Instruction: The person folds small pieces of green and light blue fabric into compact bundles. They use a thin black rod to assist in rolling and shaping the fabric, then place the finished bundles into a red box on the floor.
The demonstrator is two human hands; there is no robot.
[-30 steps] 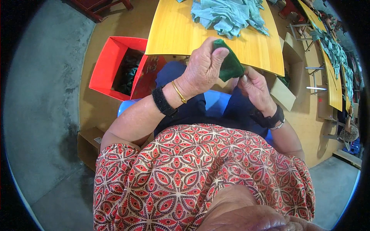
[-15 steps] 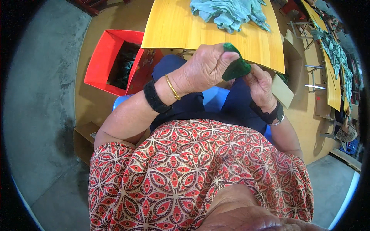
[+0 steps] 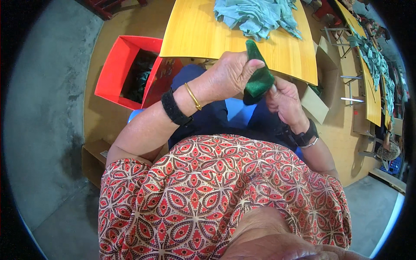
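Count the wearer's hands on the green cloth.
2: the left hand grips the left side of the green cloth, thumb toward the camera; the right hand pinches its right edge. Some fingers are hidden, but both hands show.

A: Where can we pass with the left hand (image 3: pixel 236 74)?
B: Forward, over the near part of the yellow table (image 3: pixel 203 34); the heap of teal cloth (image 3: pixel 260 17) stops us farther back; to the left, the red box (image 3: pixel 110 74) lifts its near wall between us and its open top.
A: And with the right hand (image 3: pixel 287 102)?
B: Outward, we have only a narrow gap before the cardboard flap (image 3: pixel 315 105); the table's corner juts just ahead; between our hands, the green cloth (image 3: pixel 260 83) takes the space; below us are the thighs (image 3: pixel 211 115).
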